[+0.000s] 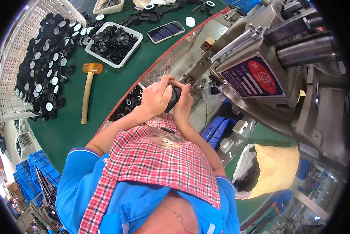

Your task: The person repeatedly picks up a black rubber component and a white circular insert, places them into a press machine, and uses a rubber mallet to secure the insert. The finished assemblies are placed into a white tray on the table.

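Both of my hands meet in front of the apron, around a dark, rounded black part [174, 100]. My left hand [156, 97] grips it from the left, with its fingers bent over the top. From the other side, my right hand [183, 104] presses its fingers and thumb against the part. Much of the part is hidden by my fingers, so I cannot make out its exact kind. Just left of my left wrist, black parts with white rings [133, 102] lie below the red table edge.
On the green table [71, 134] are a mallet [87, 93] with an amber head, a white tray [134, 46] of black pieces, a basket [9, 91] of black wheels and a phone [166, 32]. A metal machine [257, 78] stands right, near an open yellow sack [278, 167].
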Available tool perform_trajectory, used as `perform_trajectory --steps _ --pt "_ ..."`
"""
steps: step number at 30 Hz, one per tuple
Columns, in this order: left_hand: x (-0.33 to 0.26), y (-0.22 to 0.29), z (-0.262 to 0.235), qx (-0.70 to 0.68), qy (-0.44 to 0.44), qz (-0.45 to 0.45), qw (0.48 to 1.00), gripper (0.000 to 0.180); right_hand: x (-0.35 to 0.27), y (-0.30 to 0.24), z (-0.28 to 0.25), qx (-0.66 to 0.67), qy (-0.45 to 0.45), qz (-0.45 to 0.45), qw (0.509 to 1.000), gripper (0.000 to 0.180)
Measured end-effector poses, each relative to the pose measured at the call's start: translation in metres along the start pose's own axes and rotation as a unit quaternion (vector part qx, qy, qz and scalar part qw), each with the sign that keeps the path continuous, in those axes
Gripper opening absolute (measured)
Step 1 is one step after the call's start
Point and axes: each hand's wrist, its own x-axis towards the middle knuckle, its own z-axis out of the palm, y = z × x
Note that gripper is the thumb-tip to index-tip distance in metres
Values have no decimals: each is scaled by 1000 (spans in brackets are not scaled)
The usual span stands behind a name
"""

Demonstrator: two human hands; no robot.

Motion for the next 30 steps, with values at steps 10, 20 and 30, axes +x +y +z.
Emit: perform_trajectory --steps 10,20,30 --pt "0 11 30 -194 12 -108 975 41 8 13 -21 19 -33 -17 999 62" --pt "50 -1 61 -240 -134 -92 957 47 10 12 -98 33 48 24 998 34" --pt "87 7 101 -4 -187 -49 981 33 34 31 -119 -3 150 109 983 28"
